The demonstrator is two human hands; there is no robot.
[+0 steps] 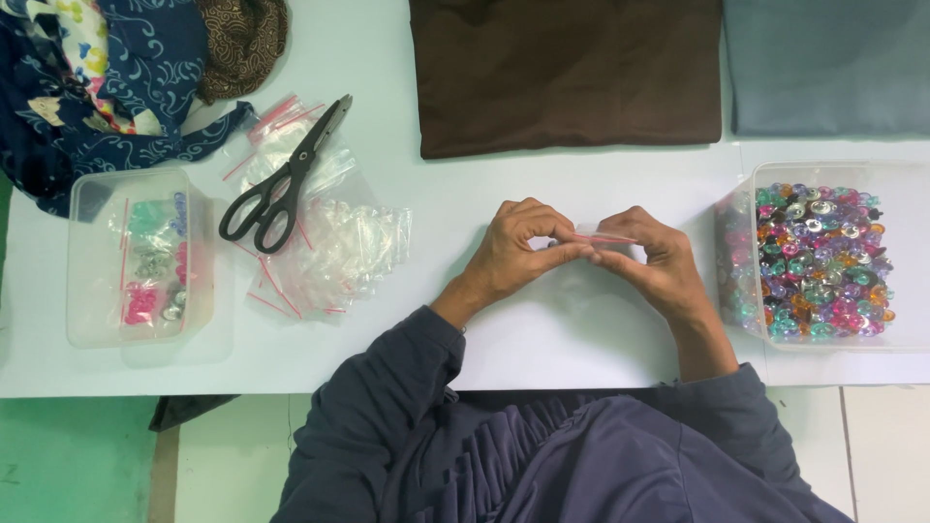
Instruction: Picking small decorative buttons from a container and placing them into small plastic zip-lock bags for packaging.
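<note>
My left hand (518,252) and my right hand (651,260) meet over the middle of the white table (581,329). Together they pinch a small clear zip bag (603,236) with a red strip along its top edge. The fingertips of both hands press along that strip. What is inside the bag is hidden by my fingers. To the right stands a clear plastic box (746,261) full of colourful round beads (821,261).
Black scissors (281,184) lie on a pile of empty small zip bags (334,247) at left. A clear tub (136,257) holds filled bags. Patterned cloth (87,77), brown folded fabric (567,73) and grey-blue fabric (828,63) lie along the far edge.
</note>
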